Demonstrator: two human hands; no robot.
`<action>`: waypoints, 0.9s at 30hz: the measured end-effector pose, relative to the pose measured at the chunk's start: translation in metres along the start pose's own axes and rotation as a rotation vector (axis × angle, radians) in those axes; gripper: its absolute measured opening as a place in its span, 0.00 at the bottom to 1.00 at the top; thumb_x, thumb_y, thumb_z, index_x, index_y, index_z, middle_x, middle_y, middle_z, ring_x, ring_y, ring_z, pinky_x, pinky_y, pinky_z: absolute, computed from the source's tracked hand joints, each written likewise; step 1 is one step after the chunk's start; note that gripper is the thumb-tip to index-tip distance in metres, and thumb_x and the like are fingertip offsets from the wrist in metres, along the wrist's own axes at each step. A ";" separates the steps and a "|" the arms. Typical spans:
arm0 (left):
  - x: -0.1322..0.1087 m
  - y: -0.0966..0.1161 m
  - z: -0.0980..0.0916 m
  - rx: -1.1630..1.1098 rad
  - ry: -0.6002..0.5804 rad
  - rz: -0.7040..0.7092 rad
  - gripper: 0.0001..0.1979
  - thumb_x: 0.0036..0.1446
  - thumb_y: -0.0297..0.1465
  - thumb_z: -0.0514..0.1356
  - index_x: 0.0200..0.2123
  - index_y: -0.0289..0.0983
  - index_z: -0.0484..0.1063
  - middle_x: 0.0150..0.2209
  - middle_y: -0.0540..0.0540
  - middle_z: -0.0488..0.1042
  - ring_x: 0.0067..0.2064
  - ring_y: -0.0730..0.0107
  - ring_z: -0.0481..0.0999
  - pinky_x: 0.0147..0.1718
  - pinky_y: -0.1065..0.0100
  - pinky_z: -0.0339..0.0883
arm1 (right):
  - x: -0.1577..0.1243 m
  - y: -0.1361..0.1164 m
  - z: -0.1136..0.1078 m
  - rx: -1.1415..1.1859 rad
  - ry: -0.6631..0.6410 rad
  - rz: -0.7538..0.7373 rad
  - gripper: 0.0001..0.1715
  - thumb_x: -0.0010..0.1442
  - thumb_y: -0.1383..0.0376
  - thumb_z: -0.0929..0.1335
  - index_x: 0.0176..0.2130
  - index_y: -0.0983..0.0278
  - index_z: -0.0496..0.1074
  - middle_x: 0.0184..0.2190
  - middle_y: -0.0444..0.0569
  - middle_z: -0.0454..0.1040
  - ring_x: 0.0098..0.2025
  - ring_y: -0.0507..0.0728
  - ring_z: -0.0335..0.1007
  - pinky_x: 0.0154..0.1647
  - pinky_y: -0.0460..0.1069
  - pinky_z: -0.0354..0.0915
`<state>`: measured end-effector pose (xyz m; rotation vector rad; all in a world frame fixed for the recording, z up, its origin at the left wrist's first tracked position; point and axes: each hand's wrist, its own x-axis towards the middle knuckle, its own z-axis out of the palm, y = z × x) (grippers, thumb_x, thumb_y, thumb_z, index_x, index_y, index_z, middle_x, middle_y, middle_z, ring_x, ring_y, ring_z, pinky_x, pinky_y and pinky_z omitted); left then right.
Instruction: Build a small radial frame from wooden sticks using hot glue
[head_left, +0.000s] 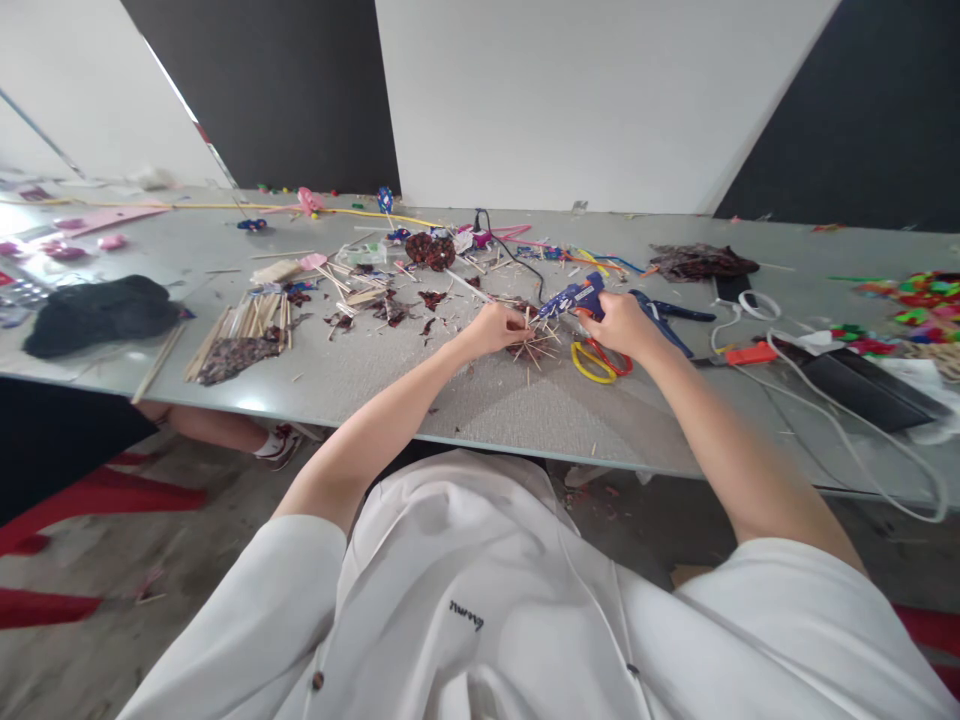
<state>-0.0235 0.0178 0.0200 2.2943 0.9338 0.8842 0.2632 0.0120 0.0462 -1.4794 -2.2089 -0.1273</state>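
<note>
My right hand [616,322] is wrapped round a blue glue gun [574,297], whose nozzle points left toward a small cluster of thin wooden sticks [534,348]. The sticks fan out in several directions just above the table. At the cluster's upper left, the fingers of my left hand [496,330] are pinched together on it. Scissors with yellow and red handles [594,362] lie on the table below the glue gun, right of the sticks. Dark patterned fabric shows partly behind the cluster.
The grey table [360,385] holds a bundle of sticks [251,325], dark cloth [109,312], fabric scraps [390,308], blue-handled pliers [660,318], white cables [840,425], a black case [862,385] and colourful pieces [930,300]. A person's leg [217,428] shows under the table at left.
</note>
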 end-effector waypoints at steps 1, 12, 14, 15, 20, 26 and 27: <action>0.000 0.000 0.000 0.001 -0.001 0.000 0.13 0.62 0.36 0.65 0.28 0.33 0.81 0.22 0.51 0.70 0.27 0.73 0.62 0.30 0.67 0.54 | 0.000 0.000 0.000 0.002 -0.001 0.001 0.14 0.64 0.53 0.70 0.34 0.61 0.73 0.26 0.54 0.77 0.30 0.64 0.74 0.32 0.53 0.63; 0.001 -0.001 0.000 -0.009 -0.002 0.013 0.13 0.62 0.35 0.65 0.27 0.33 0.81 0.22 0.51 0.69 0.27 0.73 0.61 0.29 0.67 0.53 | 0.000 0.001 0.000 -0.019 -0.008 -0.004 0.13 0.64 0.55 0.69 0.34 0.61 0.72 0.25 0.54 0.77 0.30 0.64 0.74 0.31 0.53 0.62; 0.001 -0.001 0.000 -0.011 0.000 0.010 0.13 0.62 0.34 0.66 0.27 0.33 0.81 0.22 0.51 0.70 0.27 0.73 0.62 0.30 0.67 0.53 | 0.000 0.001 0.000 -0.021 -0.007 -0.001 0.12 0.64 0.55 0.69 0.33 0.61 0.72 0.25 0.54 0.77 0.30 0.64 0.74 0.31 0.53 0.62; 0.001 0.000 0.000 -0.010 -0.001 0.007 0.13 0.62 0.34 0.66 0.27 0.33 0.81 0.22 0.51 0.69 0.27 0.73 0.62 0.30 0.67 0.53 | 0.000 0.001 0.000 -0.021 -0.006 0.000 0.12 0.63 0.55 0.69 0.33 0.61 0.72 0.26 0.54 0.77 0.30 0.65 0.74 0.31 0.53 0.62; 0.000 0.001 0.000 -0.015 -0.008 -0.012 0.14 0.62 0.35 0.65 0.26 0.34 0.80 0.22 0.52 0.68 0.27 0.73 0.60 0.30 0.67 0.53 | 0.001 0.001 0.000 -0.018 -0.015 0.001 0.12 0.63 0.55 0.69 0.32 0.60 0.70 0.26 0.54 0.76 0.30 0.65 0.74 0.32 0.53 0.61; 0.000 0.000 0.000 -0.013 -0.015 -0.010 0.14 0.63 0.33 0.65 0.28 0.31 0.81 0.22 0.53 0.67 0.28 0.75 0.59 0.30 0.67 0.52 | 0.000 0.000 -0.002 -0.042 -0.037 -0.013 0.12 0.65 0.58 0.69 0.32 0.59 0.66 0.26 0.55 0.76 0.29 0.60 0.71 0.32 0.52 0.59; 0.000 0.000 0.000 -0.012 -0.015 -0.010 0.14 0.63 0.33 0.65 0.28 0.31 0.81 0.22 0.53 0.66 0.28 0.76 0.59 0.30 0.67 0.51 | -0.001 0.000 -0.002 -0.044 -0.041 -0.017 0.12 0.65 0.58 0.69 0.31 0.59 0.66 0.26 0.55 0.77 0.29 0.60 0.70 0.32 0.51 0.59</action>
